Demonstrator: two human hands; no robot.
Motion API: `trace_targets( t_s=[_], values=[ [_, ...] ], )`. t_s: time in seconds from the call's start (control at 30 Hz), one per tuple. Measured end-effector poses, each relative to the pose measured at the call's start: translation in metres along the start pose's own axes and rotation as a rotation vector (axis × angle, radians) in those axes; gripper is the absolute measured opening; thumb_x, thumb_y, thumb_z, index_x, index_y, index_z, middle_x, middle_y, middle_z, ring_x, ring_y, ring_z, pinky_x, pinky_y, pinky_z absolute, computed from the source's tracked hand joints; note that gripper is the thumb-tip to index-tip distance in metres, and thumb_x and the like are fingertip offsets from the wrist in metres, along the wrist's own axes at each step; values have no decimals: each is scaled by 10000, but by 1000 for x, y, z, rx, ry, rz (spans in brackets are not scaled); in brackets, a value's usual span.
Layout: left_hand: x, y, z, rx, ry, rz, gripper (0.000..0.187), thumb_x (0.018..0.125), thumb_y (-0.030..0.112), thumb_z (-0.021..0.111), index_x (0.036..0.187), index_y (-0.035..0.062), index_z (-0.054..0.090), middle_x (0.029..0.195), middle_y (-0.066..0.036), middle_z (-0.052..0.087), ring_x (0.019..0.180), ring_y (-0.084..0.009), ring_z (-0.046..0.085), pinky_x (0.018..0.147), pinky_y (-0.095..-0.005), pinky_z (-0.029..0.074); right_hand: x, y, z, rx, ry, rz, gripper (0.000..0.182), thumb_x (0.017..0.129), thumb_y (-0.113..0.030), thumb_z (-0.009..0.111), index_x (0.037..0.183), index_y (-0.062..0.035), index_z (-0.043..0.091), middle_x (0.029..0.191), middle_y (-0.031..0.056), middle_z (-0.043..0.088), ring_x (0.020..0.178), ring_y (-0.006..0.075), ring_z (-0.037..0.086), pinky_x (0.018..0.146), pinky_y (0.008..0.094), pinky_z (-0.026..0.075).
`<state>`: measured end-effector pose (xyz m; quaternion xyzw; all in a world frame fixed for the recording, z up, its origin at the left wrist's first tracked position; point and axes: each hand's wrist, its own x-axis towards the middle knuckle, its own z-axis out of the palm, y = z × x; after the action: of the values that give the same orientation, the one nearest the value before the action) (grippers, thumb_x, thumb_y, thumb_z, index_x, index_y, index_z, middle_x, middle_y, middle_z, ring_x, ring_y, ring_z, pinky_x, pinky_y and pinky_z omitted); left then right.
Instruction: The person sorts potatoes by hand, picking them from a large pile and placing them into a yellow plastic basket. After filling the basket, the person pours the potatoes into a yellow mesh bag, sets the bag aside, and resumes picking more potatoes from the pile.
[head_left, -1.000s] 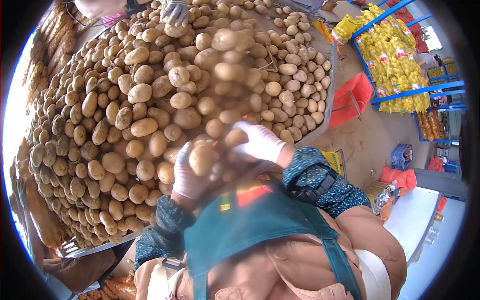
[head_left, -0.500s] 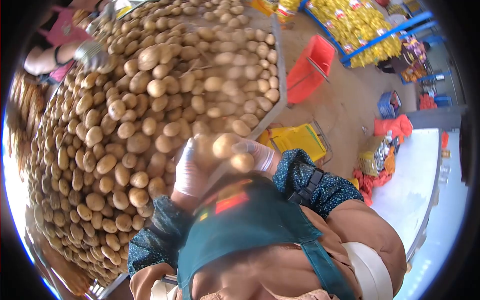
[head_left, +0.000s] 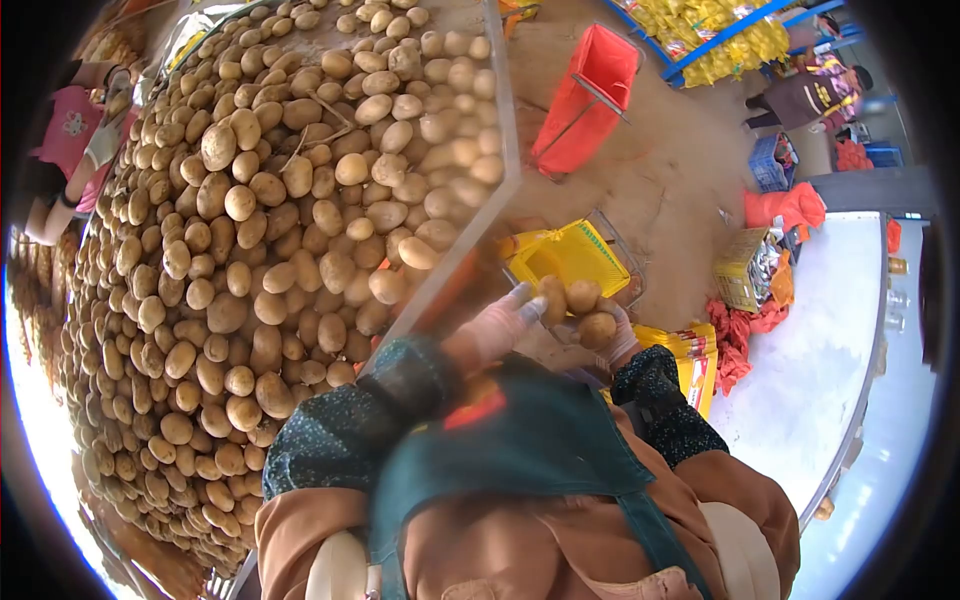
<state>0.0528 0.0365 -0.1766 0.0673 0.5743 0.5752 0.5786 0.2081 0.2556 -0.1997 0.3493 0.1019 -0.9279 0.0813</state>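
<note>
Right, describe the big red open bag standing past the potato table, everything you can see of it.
The red bag is bright, plain and thin-sided, perhaps plastic sheet or woven fabric. Its wide mouth gapes open, and a thin, dark frame crosses it, seemingly propping it. It stands on the dusty floor, apart from the potato table and farther off than the yellow bag. Neither hand touches it. Its inner bottom cannot be made out.

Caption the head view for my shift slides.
Three potatoes between a gloved left hand and right hand, near an open yellow bag and a potato heap.
</note>
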Motion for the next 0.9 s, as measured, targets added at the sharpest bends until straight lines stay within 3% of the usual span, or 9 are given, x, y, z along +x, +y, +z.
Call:
trace_targets(
  t_s=[0.1,0.2,0.27,0.33,0.5,0.57,0.7,0.8,0.9],
  values=[
    [-51,63,-20,209,22,-57,443,994,200,599,1385,-1,551,1370,-186,574,1220,-236,589,1046,-344,466,8,-20,-13,-42,345,-140,572,911,-324,695,1388,-78,496,1269,158,615,1099,326,628,854,496,553],
    [-70,28,-60,494,425,364,324,950,153,630,1235,-2,647,1033,-120,705,912,-212,670,830,-323,531,37,-39,-18,-198,686,-119,552,927,-342,694,1389,-102,512,1244,100,645,1137,288,622,902,460,531],
    [-107,59,-70,596,590,269,287,928,129,657,1184,-1,669,1002,-116,695,876,-204,664,808,-310,525,69,-40,-15,-1190,745,-344,520,923,-305,700,1370,-89,548,1259,105,659,1155,297,627,940,426,518],
    [-122,34,-90,690,810,356,295,918,116,670,1190,4,665,988,-120,683,873,-208,660,801,-310,525,68,-21,76,-1866,481,-674,493,867,-231,725,1304,-35,605,1267,210,656,1164,337,635,985,392,499],
    [-160,14,-106,902,1090,357,318,909,98,670,1207,-11,646,1049,-156,672,939,-284,670,844,-346,533,143,31,203,-2213,-465,-1018,542,828,-173,712,1329,-39,555,1191,197,644,1064,404,632,934,455,519],
    [-165,15,-116,939,1119,332,385,913,151,670,1258,-10,611,1205,-188,637,1049,-337,650,901,-395,530,163,49,218,-2645,-472,-864,504,824,-207,714,1284,-57,574,1135,183,630,1048,371,636,915,444,522],
    [-143,49,-136,1135,1062,139,551,901,225,677,1398,56,512,1394,-207,535,1148,-394,606,940,-450,517,190,48,244,-2836,-588,-558,397,799,-212,721,1156,-73,615,1076,170,626,1015,345,642,906,447,522],
    [-116,64,-159,1336,886,-143,652,875,232,699,1469,137,449,1387,-211,530,1150,-415,599,950,-446,514,194,40,255,-2793,-669,-590,369,768,-225,736,1084,-57,647,1086,191,641,985,366,651,871,448,533],
    [-123,46,-176,1014,933,145,695,869,242,701,1493,127,416,1364,-197,546,1134,-386,613,928,-427,540,187,20,251,-2397,-457,-549,430,795,-246,763,1148,-31,647,1146,183,664,1050,354,657,890,417,538]
  ],
)
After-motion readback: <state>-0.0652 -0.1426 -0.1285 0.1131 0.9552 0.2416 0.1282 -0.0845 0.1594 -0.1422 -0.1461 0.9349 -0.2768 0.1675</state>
